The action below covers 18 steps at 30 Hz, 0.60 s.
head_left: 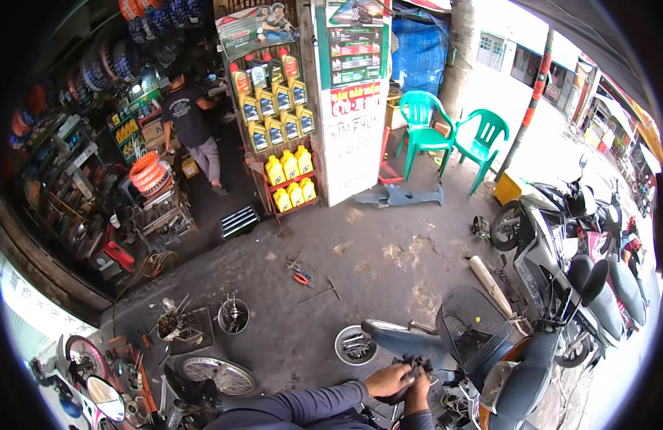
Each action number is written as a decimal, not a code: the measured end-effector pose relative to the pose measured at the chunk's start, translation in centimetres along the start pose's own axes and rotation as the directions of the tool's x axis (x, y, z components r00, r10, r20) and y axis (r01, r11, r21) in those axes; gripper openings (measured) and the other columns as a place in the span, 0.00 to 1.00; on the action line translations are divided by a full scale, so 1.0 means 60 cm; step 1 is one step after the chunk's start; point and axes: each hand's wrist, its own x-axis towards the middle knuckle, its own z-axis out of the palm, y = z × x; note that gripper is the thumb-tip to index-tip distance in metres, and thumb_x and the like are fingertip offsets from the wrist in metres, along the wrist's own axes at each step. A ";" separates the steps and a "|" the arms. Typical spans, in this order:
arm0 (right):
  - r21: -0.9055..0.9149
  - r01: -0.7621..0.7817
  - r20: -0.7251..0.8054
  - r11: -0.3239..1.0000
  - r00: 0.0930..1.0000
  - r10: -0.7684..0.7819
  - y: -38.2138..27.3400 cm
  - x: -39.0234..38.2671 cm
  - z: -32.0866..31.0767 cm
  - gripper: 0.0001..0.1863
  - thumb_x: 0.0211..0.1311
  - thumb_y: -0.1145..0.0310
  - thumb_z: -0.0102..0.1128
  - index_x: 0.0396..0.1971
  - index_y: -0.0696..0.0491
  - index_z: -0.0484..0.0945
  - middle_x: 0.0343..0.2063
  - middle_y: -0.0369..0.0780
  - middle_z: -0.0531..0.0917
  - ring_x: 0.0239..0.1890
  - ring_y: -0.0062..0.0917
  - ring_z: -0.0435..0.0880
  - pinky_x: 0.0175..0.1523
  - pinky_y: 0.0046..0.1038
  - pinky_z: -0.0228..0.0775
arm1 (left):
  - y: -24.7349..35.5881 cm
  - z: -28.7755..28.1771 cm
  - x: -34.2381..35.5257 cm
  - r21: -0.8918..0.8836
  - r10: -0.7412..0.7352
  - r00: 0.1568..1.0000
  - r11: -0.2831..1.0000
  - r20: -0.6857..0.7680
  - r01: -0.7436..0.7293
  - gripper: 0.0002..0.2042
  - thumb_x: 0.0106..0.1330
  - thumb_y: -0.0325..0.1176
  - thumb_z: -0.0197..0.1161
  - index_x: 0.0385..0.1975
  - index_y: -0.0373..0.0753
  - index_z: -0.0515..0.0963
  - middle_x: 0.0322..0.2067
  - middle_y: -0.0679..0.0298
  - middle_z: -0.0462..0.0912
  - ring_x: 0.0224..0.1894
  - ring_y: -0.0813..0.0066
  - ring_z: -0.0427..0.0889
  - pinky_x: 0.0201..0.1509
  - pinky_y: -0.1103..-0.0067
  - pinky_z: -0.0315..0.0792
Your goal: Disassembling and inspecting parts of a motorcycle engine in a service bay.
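Our two hands meet at the lower edge of the view over a small dark part point(415, 364) on the scooter point(503, 373) in front of us, just beside its black wire basket point(473, 330). Our left hand point(389, 380) closes its fingers around the part from the left, and our right hand point(420, 390) grips it from below with fingers curled — what exactly the part is, we cannot tell, since it is dark and half hidden by our knuckles.

We judge the main risk to be a slip: both hands crowd one small piece, and if the grip gives, it could drop into the gap beside the front wheel or roll away on the stained concrete. The basket's rim sits close to our knuckles and could catch them.

Just left of our hands a round metal bowl point(356, 345) holds loose fittings, near enough to be knocked. Further left stand another bowl of tools point(233, 315) and a loose spoked wheel point(218, 374). Red-handled pliers point(303, 278) and a T-handle wrench point(318, 292) lie on the floor, well apart from us. To the right, parked motorbikes point(582, 287) hem the scooter in — little room on that side. Beyond are a rack of yellow oil bottles point(288, 175), two green plastic chairs point(453, 136), and a person in a dark shirt point(192, 125) inside the shop.
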 end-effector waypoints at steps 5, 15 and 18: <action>0.219 -0.141 0.088 0.966 0.988 0.124 -0.026 -0.019 0.062 0.22 0.67 0.63 0.43 0.55 0.60 0.63 0.46 0.49 0.75 0.46 0.36 0.76 0.52 0.36 0.70 | 0.009 -0.091 0.029 -0.674 -0.483 0.818 0.495 0.312 0.548 0.17 0.63 0.45 0.56 0.40 0.37 0.74 0.35 0.51 0.79 0.42 0.57 0.79 0.46 0.69 0.71; -0.553 0.272 -0.024 0.787 0.940 -0.341 0.011 0.030 0.107 0.14 0.62 0.65 0.55 0.37 0.63 0.75 0.27 0.39 0.81 0.29 0.21 0.79 0.35 0.21 0.72 | -0.011 -0.029 0.016 -0.508 -0.031 0.997 0.859 0.077 0.066 0.36 0.66 0.46 0.52 0.66 0.33 0.44 0.66 0.46 0.46 0.69 0.58 0.44 0.70 0.74 0.39; -0.095 -0.128 -0.127 0.987 0.985 0.116 0.021 -0.026 0.163 0.34 0.63 0.41 0.43 0.47 0.60 0.72 0.44 0.43 0.77 0.40 0.28 0.78 0.47 0.29 0.71 | -0.073 -0.050 0.012 -0.621 -0.297 0.944 0.716 0.141 0.318 0.28 0.66 0.37 0.54 0.64 0.37 0.56 0.62 0.55 0.62 0.63 0.68 0.60 0.65 0.76 0.54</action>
